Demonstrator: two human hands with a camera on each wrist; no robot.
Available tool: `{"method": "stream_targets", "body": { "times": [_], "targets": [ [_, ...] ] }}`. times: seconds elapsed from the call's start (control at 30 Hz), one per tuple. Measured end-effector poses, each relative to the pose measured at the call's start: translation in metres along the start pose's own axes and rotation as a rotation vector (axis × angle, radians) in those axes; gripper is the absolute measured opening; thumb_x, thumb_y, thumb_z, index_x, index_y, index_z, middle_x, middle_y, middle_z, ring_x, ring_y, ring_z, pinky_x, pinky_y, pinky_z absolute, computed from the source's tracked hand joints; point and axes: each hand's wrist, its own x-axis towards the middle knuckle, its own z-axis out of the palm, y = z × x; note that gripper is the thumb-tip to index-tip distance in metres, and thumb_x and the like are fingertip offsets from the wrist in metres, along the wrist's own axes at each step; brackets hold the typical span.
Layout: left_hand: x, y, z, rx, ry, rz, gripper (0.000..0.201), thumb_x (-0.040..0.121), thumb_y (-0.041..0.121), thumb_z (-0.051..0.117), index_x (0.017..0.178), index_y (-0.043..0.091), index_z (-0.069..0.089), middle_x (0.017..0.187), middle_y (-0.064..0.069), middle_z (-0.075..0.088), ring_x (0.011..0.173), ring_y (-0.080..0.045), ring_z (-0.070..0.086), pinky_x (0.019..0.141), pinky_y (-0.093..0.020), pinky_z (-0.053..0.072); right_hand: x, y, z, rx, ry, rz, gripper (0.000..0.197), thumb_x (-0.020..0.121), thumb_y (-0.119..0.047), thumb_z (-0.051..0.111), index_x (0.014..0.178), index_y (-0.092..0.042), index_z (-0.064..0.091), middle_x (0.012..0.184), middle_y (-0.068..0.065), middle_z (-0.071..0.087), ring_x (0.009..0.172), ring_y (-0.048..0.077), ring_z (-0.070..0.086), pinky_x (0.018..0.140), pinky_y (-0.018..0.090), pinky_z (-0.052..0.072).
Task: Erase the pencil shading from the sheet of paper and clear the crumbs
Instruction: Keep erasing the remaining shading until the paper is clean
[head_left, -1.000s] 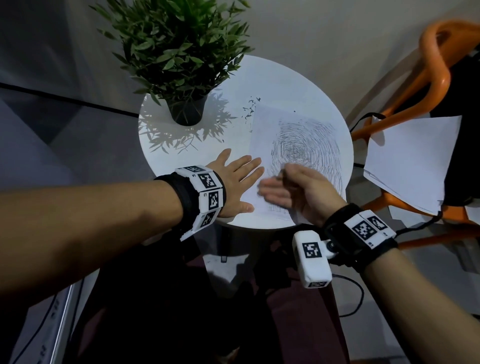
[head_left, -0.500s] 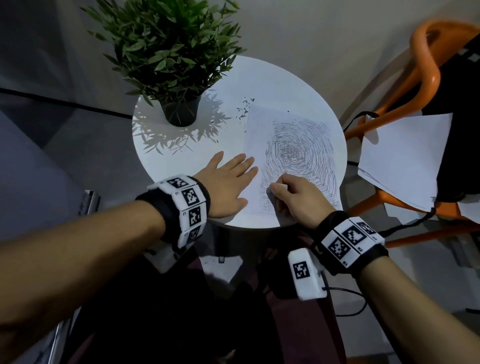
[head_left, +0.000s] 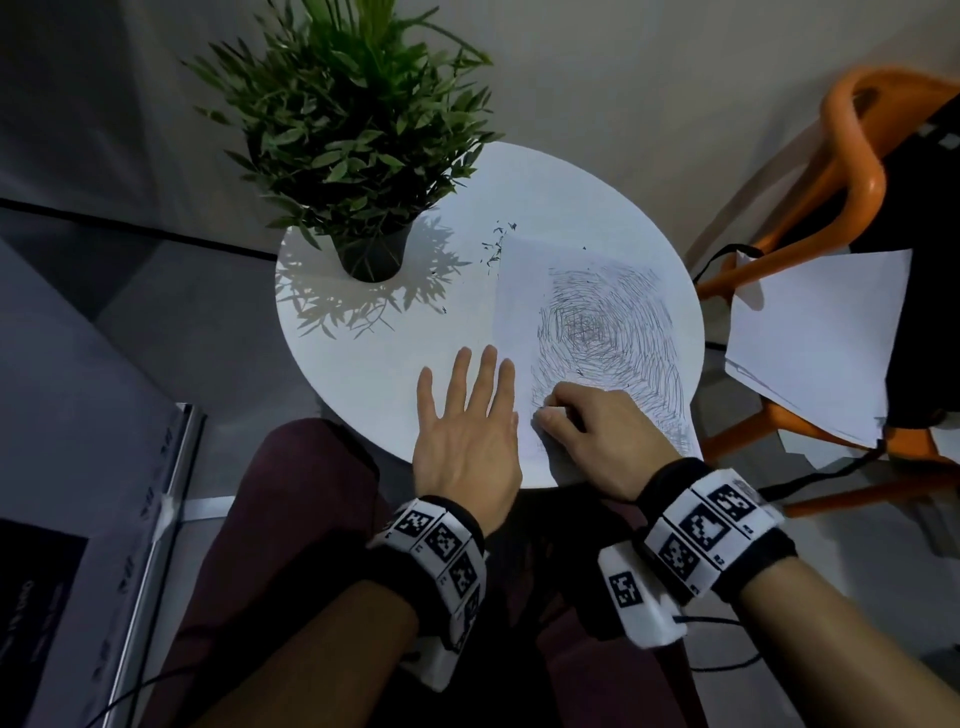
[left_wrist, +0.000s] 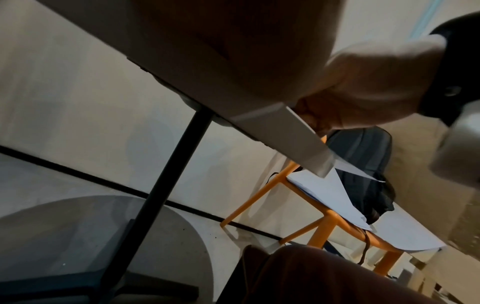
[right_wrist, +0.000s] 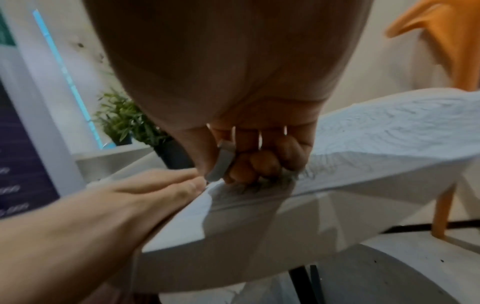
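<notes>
Meanwhile left hand (head_left: 467, 441) flat; right hand (head_left: 597, 431) pinches eraser (right_wrist: 223, 162).

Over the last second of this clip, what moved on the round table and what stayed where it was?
The right hand, its grip on the white eraser, slid toward the near left corner of the shaded sheet. The camera view tilted too. The left hand stayed flat on the sheet's left edge, and the crumbs near the potted plant remained. No visible change in the shading.

The right hand (right_wrist: 233, 144) pinches a grey eraser (right_wrist: 223, 162) against the shaded paper (right_wrist: 376, 148).
</notes>
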Motion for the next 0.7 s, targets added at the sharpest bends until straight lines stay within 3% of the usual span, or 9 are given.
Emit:
{"method": "stream_targets", "body": {
  "times": [0.13, 0.27, 0.33, 0.43, 0.53, 0.6, 0.7],
  "targets": [
    [-0.001, 0.0, -0.005, 0.028, -0.055, 0.011, 0.06, 0.106, 0.027, 0.014, 0.157, 0.014, -0.014, 0.165, 0.0, -0.021, 0.151, -0.028, -0.021, 0.12, -0.057, -0.007, 0.007, -0.01, 0.0, -0.166, -0.117, -0.113, 0.032, 0.094, -0.047, 0.043, 0.086, -0.019, 0.059, 0.075, 0.003, 0.064, 0.075, 0.025, 0.058, 0.07, 0.04, 0.048],
    [0.001, 0.0, -0.004, 0.039, -0.047, 0.016, 0.062, 0.105, 0.025, 0.017, 0.157, 0.013, -0.014, 0.165, -0.001, -0.02, 0.151, -0.029, -0.02, 0.12, -0.058, -0.007, 0.013, -0.014, -0.007, -0.496, -0.127, -0.177, 0.026, 0.099, -0.045, 0.039, 0.094, -0.025, 0.055, 0.082, 0.006, 0.062, 0.079, 0.031, 0.059, 0.065, 0.035, 0.043],
    [0.0, 0.0, -0.003, 0.031, -0.038, 0.015, 0.061, 0.106, 0.025, 0.018, 0.158, 0.012, -0.012, 0.166, -0.002, -0.017, 0.152, -0.029, -0.018, 0.119, -0.059, -0.006, 0.021, -0.014, -0.016, -0.612, -0.107, -0.135, 0.026, 0.101, -0.045, 0.037, 0.103, -0.027, 0.056, 0.084, 0.004, 0.057, 0.082, 0.031, 0.057, 0.065, 0.033, 0.037],
    [-0.001, -0.001, -0.002, 0.026, -0.026, 0.009, 0.064, 0.104, 0.021, 0.024, 0.158, 0.011, -0.009, 0.167, -0.003, -0.015, 0.152, -0.03, -0.015, 0.119, -0.06, -0.005, 0.029, -0.013, -0.021, -0.654, -0.074, -0.059, 0.025, 0.102, -0.043, 0.036, 0.103, -0.025, 0.054, 0.08, 0.001, 0.047, 0.079, 0.03, 0.052, 0.066, 0.032, 0.033],
    [0.0, 0.0, -0.004, 0.039, -0.037, 0.012, 0.066, 0.103, 0.02, 0.024, 0.158, 0.011, -0.012, 0.166, -0.003, -0.018, 0.152, -0.03, -0.018, 0.119, -0.06, -0.006, 0.017, -0.018, -0.013, -0.585, -0.155, -0.184, 0.023, 0.1, -0.043, 0.038, 0.096, -0.026, 0.052, 0.082, 0.005, 0.059, 0.083, 0.033, 0.061, 0.064, 0.034, 0.038],
    [0.002, -0.001, -0.005, 0.048, -0.033, 0.015, 0.065, 0.103, 0.02, 0.022, 0.157, 0.011, -0.013, 0.166, -0.003, -0.019, 0.152, -0.03, -0.019, 0.119, -0.06, -0.007, 0.013, -0.019, -0.012, -0.624, -0.175, -0.24, 0.026, 0.101, -0.045, 0.035, 0.103, -0.027, 0.055, 0.087, 0.006, 0.065, 0.083, 0.032, 0.061, 0.065, 0.033, 0.036],
    [0.001, 0.0, -0.004, 0.035, -0.044, 0.02, 0.065, 0.102, 0.02, 0.021, 0.158, 0.01, -0.012, 0.166, -0.004, -0.018, 0.152, -0.031, -0.018, 0.119, -0.06, -0.007, 0.035, -0.013, -0.022, -0.717, -0.129, -0.141, 0.026, 0.102, -0.045, 0.033, 0.11, -0.029, 0.052, 0.092, 0.005, 0.063, 0.08, 0.031, 0.056, 0.067, 0.033, 0.036]
  ]
}}
